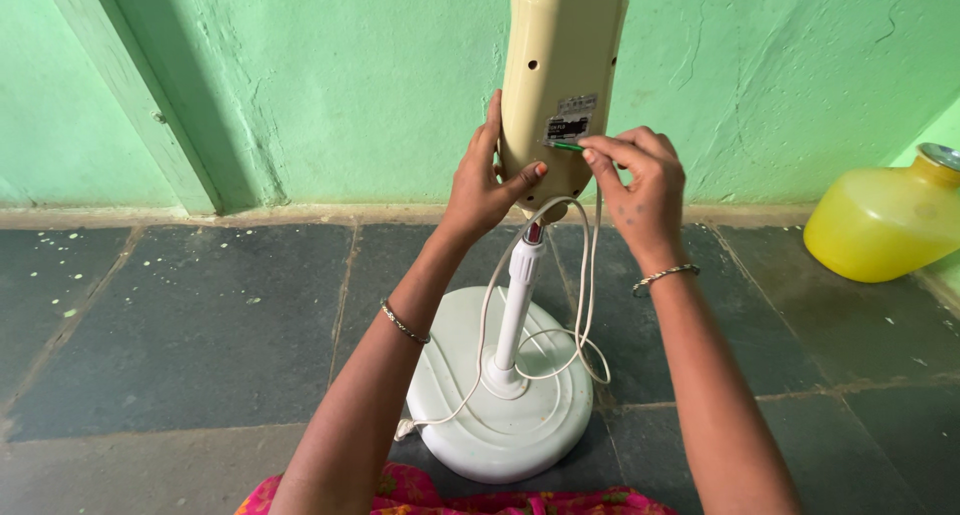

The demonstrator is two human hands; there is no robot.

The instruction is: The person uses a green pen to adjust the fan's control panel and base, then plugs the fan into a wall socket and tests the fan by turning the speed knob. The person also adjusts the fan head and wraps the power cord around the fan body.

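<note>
— Since the cream plastic housing [560,70] stands at twelve o'clock of the round white base [500,395], how would you say it handles?

— Stiff and light for its bulk, I'd judge: a hollow moulded shell, smooth and a bit slippery, perched atop a thin white pole [517,305]. That makes the whole stand top-heavy, so it likely wobbles if pushed high up.

— Where is it gripped?

— The left hand [482,180] wraps the shell's lower end from nine o'clock, fingers up along the side, thumb pressed across the bottom curve. That narrow lower end looks the sensible place; the fingers can close partway round it there.

— And the other one?

— The right hand [640,180], at three o'clock of the shell, pinches a slim green-handled tool [566,146] between thumb and forefinger, its tip lying against the shell just beneath a small label [570,123]. The remaining fingers are curled in. The tool looks thin and rigid, easy to slip off smooth plastic.

— Anything loose nearby?

— A white cord [585,275] drops from the shell's underside, loops down at five o'clock of the pole and trails over the base. It's soft and limp, liable to snag a wrist. Both wrists carry thin bangles.

— Farther out?

— The base rests on a dark stone floor [200,325]. A green plastered wall [350,75] stands behind, and a yellow plastic jug [880,220] sits at three o'clock, well apart from the stand. Pink patterned cloth [420,495] shows at six o'clock.
</note>
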